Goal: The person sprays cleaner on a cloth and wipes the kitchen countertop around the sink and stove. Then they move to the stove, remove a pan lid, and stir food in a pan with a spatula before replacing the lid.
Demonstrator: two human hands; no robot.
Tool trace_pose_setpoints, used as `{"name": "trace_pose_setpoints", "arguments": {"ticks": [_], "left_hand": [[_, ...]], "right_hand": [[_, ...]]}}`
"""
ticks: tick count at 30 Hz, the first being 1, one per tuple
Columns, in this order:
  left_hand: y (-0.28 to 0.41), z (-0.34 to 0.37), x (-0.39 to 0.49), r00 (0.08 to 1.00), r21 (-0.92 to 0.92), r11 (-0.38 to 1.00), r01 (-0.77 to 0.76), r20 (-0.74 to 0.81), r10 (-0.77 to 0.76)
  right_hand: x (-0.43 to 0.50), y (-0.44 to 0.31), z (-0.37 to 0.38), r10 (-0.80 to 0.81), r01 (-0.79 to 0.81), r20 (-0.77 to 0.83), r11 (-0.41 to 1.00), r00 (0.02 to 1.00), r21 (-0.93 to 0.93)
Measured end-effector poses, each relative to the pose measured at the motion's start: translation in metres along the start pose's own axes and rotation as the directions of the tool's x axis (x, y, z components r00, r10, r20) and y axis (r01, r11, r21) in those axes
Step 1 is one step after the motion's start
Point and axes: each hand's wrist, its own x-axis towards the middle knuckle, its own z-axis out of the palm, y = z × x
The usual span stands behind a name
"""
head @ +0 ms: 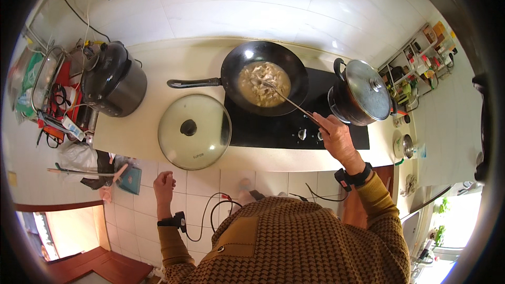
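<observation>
My right hand (pixel 336 137) grips the handle of a long spatula (pixel 294 103), whose head rests among the food in a dark wok (pixel 232 71). Pale chopped pieces in a light brown liquid (pixel 263 84) fill the wok's bottom. The wok sits on the left part of a black glass cooktop (pixel 262 132), its long handle pointing left. My left hand (pixel 164 184) hangs in front of the counter with fingers curled and nothing visible in it. Nearest to it, a glass lid (pixel 177 142) with a black knob lies on the countertop.
A lidded pot (pixel 357 98) stands on the cooktop's right side. A black electric pressure cooker (pixel 118 83) is at the left of the counter (pixel 156 63). Spice racks (pixel 418 61) line the right wall. Cables (pixel 203 221) hang near my body, and a dustpan (pixel 130 180) is at lower left.
</observation>
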Motion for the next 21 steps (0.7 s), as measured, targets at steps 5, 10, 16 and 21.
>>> {"name": "trace_pose_setpoints", "arguments": {"ticks": [5,10,16,21], "left_hand": [[0.070,0.033,0.030,0.971,-0.017,0.972,-0.236,0.036,0.237],[0.109,0.068,0.065,0.878,0.218,0.852,-0.476,0.052,0.476],[0.125,0.092,0.099,0.832,0.519,0.682,-0.516,0.114,0.542],[0.129,0.102,0.110,0.833,0.648,0.577,-0.497,0.171,0.526]], "right_hand": [[0.012,0.006,0.007,-0.031,0.024,-0.141,0.998,0.990,-0.050],[0.018,0.007,0.019,0.032,-0.036,-0.048,0.995,0.998,-0.090],[0.023,0.004,0.022,-0.007,-0.019,-0.184,0.990,0.983,-0.137],[0.030,0.008,0.029,0.043,-0.062,-0.122,0.986,0.992,-0.158]]}}
